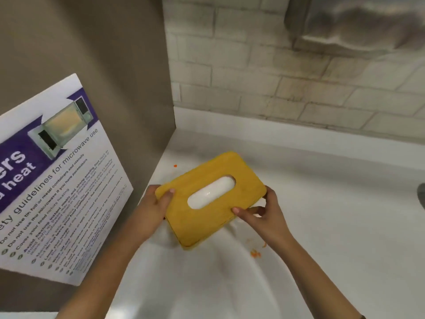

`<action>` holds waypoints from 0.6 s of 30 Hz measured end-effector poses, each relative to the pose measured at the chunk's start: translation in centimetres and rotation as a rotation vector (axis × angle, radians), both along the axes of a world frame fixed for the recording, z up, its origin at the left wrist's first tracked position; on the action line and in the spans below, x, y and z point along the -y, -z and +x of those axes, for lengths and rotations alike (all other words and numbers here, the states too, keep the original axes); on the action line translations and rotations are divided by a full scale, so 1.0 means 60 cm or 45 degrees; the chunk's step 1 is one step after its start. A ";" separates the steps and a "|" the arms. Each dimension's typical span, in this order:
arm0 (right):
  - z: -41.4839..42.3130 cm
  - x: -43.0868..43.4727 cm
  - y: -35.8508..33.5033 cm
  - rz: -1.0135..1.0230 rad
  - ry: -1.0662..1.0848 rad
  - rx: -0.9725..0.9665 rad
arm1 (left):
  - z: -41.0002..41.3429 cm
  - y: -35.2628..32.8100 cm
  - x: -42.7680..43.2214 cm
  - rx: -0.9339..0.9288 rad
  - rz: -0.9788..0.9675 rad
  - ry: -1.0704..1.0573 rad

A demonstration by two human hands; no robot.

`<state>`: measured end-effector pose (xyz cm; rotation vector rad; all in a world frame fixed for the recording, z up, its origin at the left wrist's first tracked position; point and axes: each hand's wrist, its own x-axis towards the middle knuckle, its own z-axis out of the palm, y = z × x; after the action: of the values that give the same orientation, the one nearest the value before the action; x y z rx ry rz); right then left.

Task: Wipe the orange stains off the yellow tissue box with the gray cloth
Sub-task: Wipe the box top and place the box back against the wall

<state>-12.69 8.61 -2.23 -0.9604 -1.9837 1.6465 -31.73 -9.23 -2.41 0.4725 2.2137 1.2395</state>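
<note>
The yellow tissue box (239,183) is held tilted above the white counter, its top facing me with a white oval opening in the middle. My left hand (154,210) grips its left short end, thumb on top. My right hand (264,215) grips its right near corner, thumb on the top face. Orange smears (255,253) lie on the counter under and to the right of the box, and a small orange dot (175,166) sits behind it. I see no clear orange stains on the box's top. No gray cloth is in view.
A white counter (322,203) runs to a pale brick wall (276,77). A brown side panel on the left carries a microwave safety poster (57,180). A steel dispenser (356,24) hangs at the top right. A dark object (422,194) shows at the right edge.
</note>
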 end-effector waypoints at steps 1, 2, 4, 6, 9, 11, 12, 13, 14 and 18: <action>-0.010 -0.018 -0.002 -0.013 0.028 -0.010 | -0.025 -0.001 -0.039 -0.026 -0.042 0.006; -0.018 -0.036 -0.003 -0.034 0.057 -0.022 | -0.048 -0.002 -0.080 -0.058 -0.077 0.024; -0.033 -0.068 0.000 -0.053 0.085 -0.068 | -0.089 -0.003 -0.152 -0.084 -0.075 0.053; -0.044 -0.101 0.008 -0.015 0.132 -0.109 | -0.117 -0.005 -0.222 -0.094 -0.071 0.117; -0.062 -0.137 0.028 0.095 0.241 -0.124 | -0.135 -0.007 -0.291 -0.063 -0.098 0.225; -0.072 -0.154 0.041 0.146 0.322 -0.101 | -0.143 0.001 -0.322 -0.022 -0.113 0.256; -0.075 -0.160 0.049 0.153 0.350 -0.091 | -0.148 0.006 -0.335 -0.001 -0.119 0.258; -0.078 -0.164 0.055 0.150 0.367 -0.089 | -0.154 0.011 -0.347 0.015 -0.129 0.261; -0.080 -0.167 0.061 0.150 0.375 -0.092 | -0.159 0.015 -0.356 0.020 -0.144 0.265; -0.084 -0.176 0.087 0.133 0.378 -0.072 | -0.172 0.024 -0.373 -0.010 -0.215 0.269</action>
<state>-17.71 19.17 -7.46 -1.0956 -1.7721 1.3794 -42.06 13.17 -3.88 0.6254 2.1874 0.9341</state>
